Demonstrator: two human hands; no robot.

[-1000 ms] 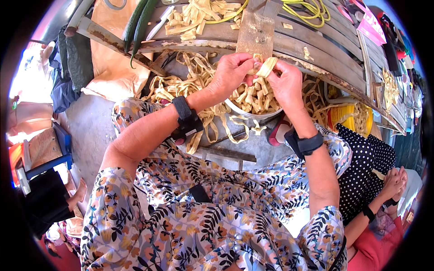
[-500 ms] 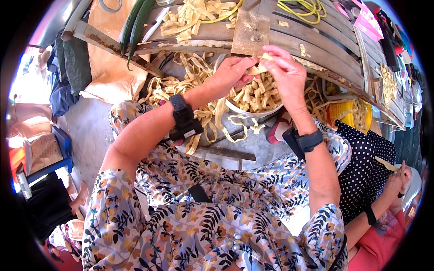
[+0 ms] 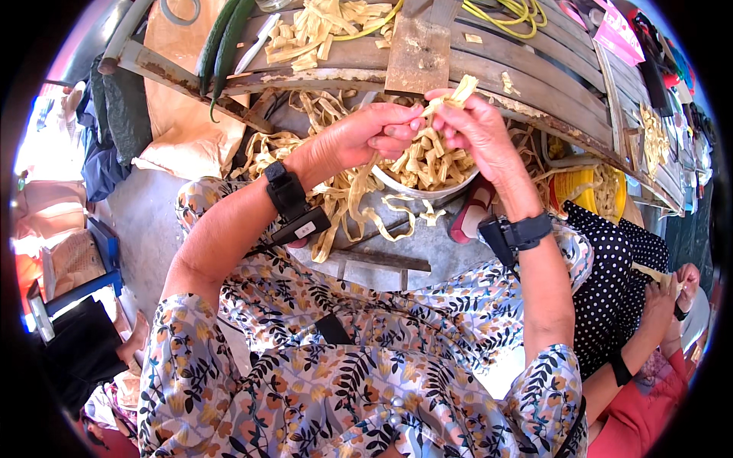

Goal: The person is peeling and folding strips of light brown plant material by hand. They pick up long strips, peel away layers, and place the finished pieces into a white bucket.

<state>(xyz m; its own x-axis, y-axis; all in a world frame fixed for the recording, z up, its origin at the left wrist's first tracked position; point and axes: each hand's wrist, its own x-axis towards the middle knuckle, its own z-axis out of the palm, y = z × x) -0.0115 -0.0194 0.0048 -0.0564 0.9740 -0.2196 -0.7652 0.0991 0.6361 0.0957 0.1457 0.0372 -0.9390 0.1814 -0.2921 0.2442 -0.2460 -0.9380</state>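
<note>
Over a white bowl [image 3: 416,191] full of knotted pieces [image 3: 431,166], I hold a pale yellow strip [image 3: 461,91] that looks like tofu skin. Its knotted end sticks up from my right hand [image 3: 482,136], whose thumb and fingers pinch it. Close beside it, my left hand [image 3: 379,131] is closed, thumb against fingers, near the strip's other side; the part inside its grip is hidden. Long loose strips [image 3: 353,195] lie in a heap left of the bowl and trail toward the floor.
A slatted wooden table [image 3: 527,65] stands ahead, with a board [image 3: 418,57], cut strips [image 3: 328,23], green cucumbers [image 3: 225,53] and a yellow cord [image 3: 527,27] on it. A yellow container [image 3: 576,191] is to the right. Beside me a co-worker's hands [image 3: 664,294] hold a strip.
My hands have come slightly lower and a little apart. The strip's knotted end now stands up above my right fingers, where before the strip was bunched between both hands.
</note>
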